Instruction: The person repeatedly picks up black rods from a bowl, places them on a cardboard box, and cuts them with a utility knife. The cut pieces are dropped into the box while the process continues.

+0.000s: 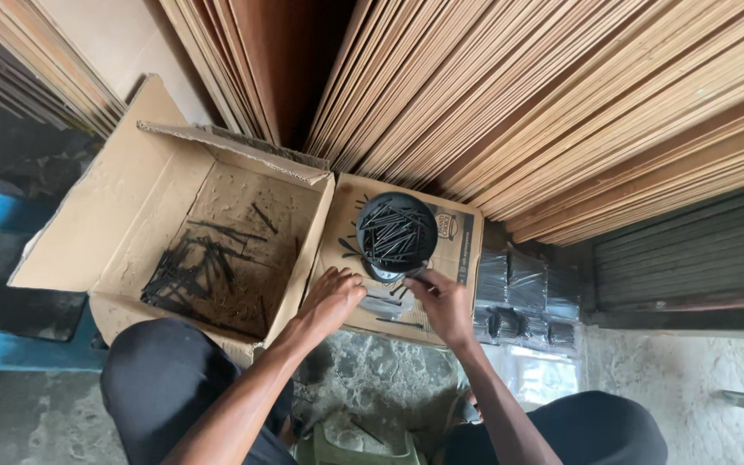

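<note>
Crouching knees in dark cloth frame the near edge, and from between them two bare forearms reach away over a stone floor (372, 379). The left hand (333, 297) rests with its fingers curled together on the near edge of a flat piece of cardboard (458, 258); whether it holds anything I cannot tell. Just to its right, the right hand (443, 301) pinches its fingertips on one or more black nails (412, 280) at the near rim of a round black bowl (396, 234), which sits on that cardboard and is heaped with more black nails. A few loose nails lie on the cardboard beside the bowl. Right of the hands, packets in clear plastic (523, 297) hold dark contents. Left of them stands an open cardboard box (131, 198) with nails scattered on its bottom. Farthest off, thin wooden sheets (518, 95) lean stacked on edge.
</note>
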